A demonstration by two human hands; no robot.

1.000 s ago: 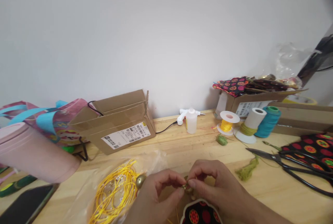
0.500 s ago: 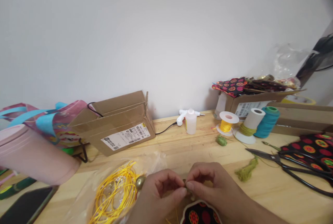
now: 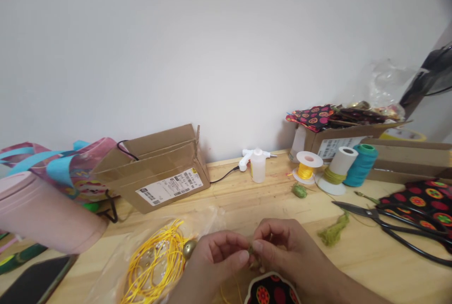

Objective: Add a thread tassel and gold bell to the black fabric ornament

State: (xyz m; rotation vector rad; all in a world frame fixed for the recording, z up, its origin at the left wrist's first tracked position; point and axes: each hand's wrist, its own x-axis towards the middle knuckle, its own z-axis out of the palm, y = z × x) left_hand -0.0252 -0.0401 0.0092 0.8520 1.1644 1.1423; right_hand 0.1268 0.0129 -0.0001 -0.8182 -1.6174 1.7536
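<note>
My left hand (image 3: 215,261) and my right hand (image 3: 286,252) meet at the table's near edge, fingertips pinched together on a small brass-coloured piece (image 3: 251,249), mostly hidden by the fingers. Just below them lies a black fabric piece with red and orange flowers (image 3: 270,290). To the left of my left hand a clear plastic bag holds a bundle of yellow cord (image 3: 155,261) and a small brass bell (image 3: 189,249).
On the wooden table (image 3: 247,200) are a cardboard box (image 3: 158,167), a white glue bottle (image 3: 258,165), yellow, olive and teal thread spools (image 3: 334,167), black scissors (image 3: 384,221), a green tassel (image 3: 334,231), a pink cylinder (image 3: 42,214) and a dark phone (image 3: 35,280).
The hands have stayed pinched together on the small piece, with only slight finger shifts. The view has drifted a little.
</note>
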